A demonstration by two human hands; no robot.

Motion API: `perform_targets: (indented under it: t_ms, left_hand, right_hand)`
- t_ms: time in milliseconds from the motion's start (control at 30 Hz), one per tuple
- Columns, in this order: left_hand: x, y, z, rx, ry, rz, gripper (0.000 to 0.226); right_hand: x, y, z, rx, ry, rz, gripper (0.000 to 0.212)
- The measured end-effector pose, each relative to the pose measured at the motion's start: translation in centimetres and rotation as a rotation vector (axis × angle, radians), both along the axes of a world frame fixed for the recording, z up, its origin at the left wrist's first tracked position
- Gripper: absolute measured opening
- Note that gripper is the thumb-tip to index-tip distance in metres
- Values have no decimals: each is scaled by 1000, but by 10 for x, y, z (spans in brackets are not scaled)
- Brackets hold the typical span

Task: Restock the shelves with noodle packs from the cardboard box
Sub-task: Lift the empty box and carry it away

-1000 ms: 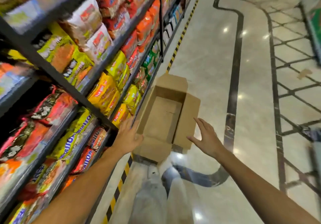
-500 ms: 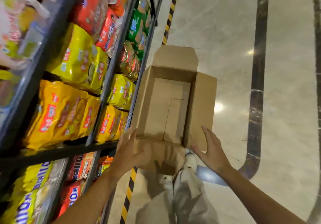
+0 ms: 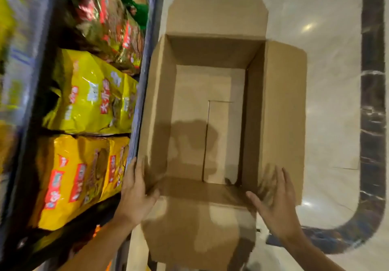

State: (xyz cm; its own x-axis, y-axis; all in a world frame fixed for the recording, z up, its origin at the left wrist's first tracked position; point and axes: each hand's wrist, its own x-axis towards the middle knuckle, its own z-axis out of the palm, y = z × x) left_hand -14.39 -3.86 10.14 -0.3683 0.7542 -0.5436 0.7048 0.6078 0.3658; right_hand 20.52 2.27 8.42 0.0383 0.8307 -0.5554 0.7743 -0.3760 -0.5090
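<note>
An open brown cardboard box [image 3: 280, 110] stands on the floor beside the shelves, flaps spread, and nothing lies inside it. My left hand [image 3: 135, 195] rests against the box's near left corner, thumb over the rim. At the near right corner, my right hand [image 3: 275, 203] is spread flat with its fingers apart, touching or almost touching the right flap. Yellow noodle packs [image 3: 90, 100] fill the shelf to the left, and darker red-labelled packs [image 3: 105, 18] sit further along it.
The dark metal shelf edge [image 3: 145, 64] runs close along the box's left side. Polished pale floor [image 3: 328, 81] with a dark inlaid stripe [image 3: 372, 102] lies to the right. My legs are partly visible under the near flap.
The view has dropped closer to the box, which now fills the frame. Both hands have come in to its near corners, the left one making contact.
</note>
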Motion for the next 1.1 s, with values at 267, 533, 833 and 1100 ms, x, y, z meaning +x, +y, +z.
perform_targets:
  t_ms: [267, 533, 833, 1100]
  left_hand:
    - [-14, 0, -99, 86, -56, 152, 113]
    - [-17, -14, -123, 190, -72, 328, 111]
    - [-9, -19, -122, 217, -119, 366, 88]
    - [7, -26, -104, 158, -161, 456, 72]
  right_hand:
    - [-13, -20, -83, 14, -30, -138, 114]
    - [-17, -17, -95, -20, 36, -284, 119]
    - [-10, -14, -93, -120, 140, -155, 116]
    - [-1, -6, -62, -94, 129, -127, 111]
